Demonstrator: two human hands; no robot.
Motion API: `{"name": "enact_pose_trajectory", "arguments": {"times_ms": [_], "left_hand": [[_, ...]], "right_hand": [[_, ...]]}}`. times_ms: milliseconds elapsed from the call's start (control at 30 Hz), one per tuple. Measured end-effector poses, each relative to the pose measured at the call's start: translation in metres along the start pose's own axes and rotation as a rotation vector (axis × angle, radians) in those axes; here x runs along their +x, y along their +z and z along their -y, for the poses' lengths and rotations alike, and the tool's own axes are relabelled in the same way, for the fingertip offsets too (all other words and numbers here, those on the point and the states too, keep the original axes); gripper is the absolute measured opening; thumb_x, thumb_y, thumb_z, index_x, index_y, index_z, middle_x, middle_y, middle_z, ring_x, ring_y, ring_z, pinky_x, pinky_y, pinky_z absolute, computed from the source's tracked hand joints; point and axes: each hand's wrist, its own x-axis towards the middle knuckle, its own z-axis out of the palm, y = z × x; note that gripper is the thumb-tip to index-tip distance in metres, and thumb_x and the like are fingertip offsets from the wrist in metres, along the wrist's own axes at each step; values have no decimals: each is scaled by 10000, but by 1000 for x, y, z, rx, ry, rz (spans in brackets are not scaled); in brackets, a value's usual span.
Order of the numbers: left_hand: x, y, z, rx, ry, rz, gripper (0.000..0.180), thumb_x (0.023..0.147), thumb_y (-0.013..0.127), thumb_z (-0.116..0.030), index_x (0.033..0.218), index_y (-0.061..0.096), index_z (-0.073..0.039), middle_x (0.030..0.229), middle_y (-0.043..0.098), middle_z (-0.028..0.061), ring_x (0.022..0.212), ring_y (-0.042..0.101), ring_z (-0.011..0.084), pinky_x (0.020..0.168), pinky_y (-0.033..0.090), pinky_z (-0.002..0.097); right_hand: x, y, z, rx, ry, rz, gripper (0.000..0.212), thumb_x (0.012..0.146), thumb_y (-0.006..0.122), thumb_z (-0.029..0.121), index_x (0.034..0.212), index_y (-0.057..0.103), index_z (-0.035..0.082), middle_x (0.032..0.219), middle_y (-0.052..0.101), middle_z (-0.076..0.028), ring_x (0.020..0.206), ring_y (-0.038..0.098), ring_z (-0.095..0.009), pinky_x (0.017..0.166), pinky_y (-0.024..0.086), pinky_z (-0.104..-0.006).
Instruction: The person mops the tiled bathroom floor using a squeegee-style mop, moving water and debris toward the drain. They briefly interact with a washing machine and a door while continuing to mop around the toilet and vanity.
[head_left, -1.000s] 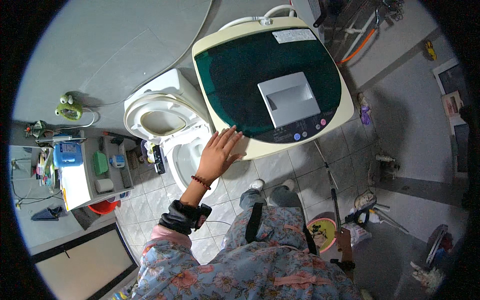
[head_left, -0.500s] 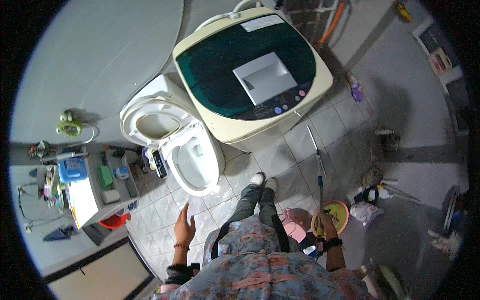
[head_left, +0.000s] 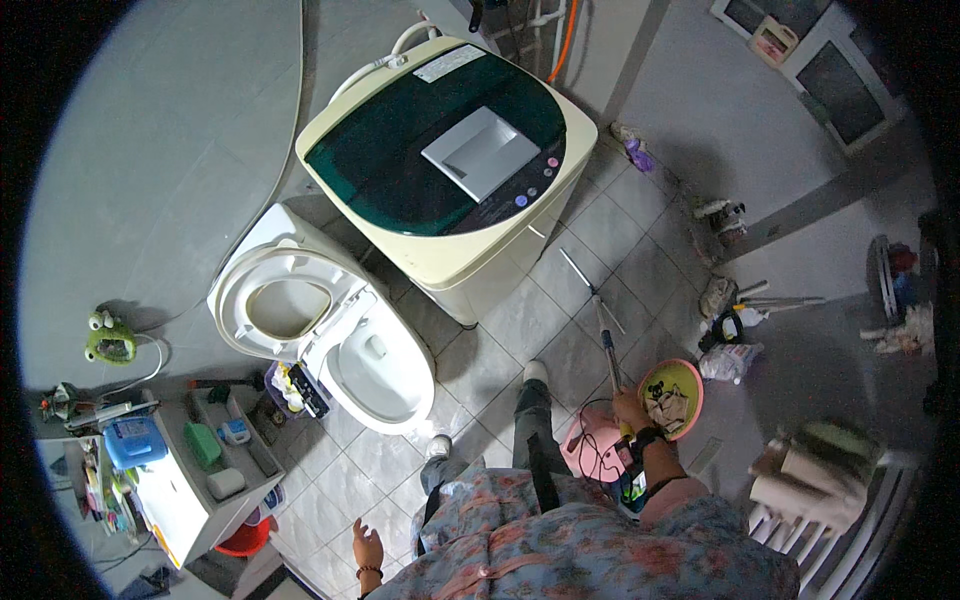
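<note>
My right hand (head_left: 629, 409) is closed round the shaft of a long pole with a narrow T-shaped head (head_left: 606, 340), which looks like a floor squeegee. Its thin head reaches over the grey floor tiles in front of the washing machine (head_left: 440, 255). My left hand (head_left: 367, 547) hangs low on the left with its fingers apart, holding nothing. To its upper right stands the white toilet (head_left: 408, 398), lid and seat raised. Beside my right forearm are a pink bucket-like container (head_left: 580, 445) with a dark cable over it and a pink-rimmed basin (head_left: 693, 385) with cloth in it.
A white cabinet (head_left: 185, 505) with bottles and boxes stands at left, a red basin (head_left: 245, 540) below it. Along the right wall lie a plastic bag (head_left: 730, 362) and several sticks (head_left: 785, 302). A radiator with towels (head_left: 815, 480) is at lower right.
The view has turned, and the washing machine sits further left in it. My feet have moved apart. My left hand appears lower; my right hand keeps its grip on the pole.
</note>
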Motion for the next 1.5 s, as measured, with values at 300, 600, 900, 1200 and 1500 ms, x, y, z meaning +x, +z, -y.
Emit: {"name": "enact_pose_trajectory", "arguments": {"times_ms": [300,600,900,1200,1500], "left_hand": [[66,-62,167,-9,22,60,480,777,517,-132,1227,359,-74,1021,576,192,862,579,329,728,461,388],[83,-79,225,-66,79,161,450,794,520,-166,1207,382,-51,994,584,192,909,564,330,766,449,373],[69,-60,225,-177,69,198,442,815,503,-174,1217,378,-41,1049,560,190,962,542,301,798,435,354],[-29,-25,254,-167,-115,205,476,801,527,-180,1220,359,-30,1020,568,195,924,562,307,752,453,365],[-50,-31,332,-179,-135,167,486,805,522,-182,1219,348,2,942,597,176,782,592,255,672,461,338]], "right_hand": [[-117,79,195,381,353,16,269,813,472,192,977,489,-20,793,540,-195,562,541,-306,491,457,-412],[-250,125,313,499,554,227,497,865,359,222,1302,245,14,998,534,-272,776,568,-341,639,467,-425],[-255,100,284,600,341,38,238,866,400,209,893,496,-7,568,507,-127,484,523,-242,431,405,-377],[-175,102,229,229,323,-71,300,825,456,225,921,484,-58,957,482,-274,868,517,-371,696,440,-462],[-155,145,256,-3,140,-181,394,839,383,174,1180,380,-24,1055,495,-249,810,560,-371,695,474,-431]]}}
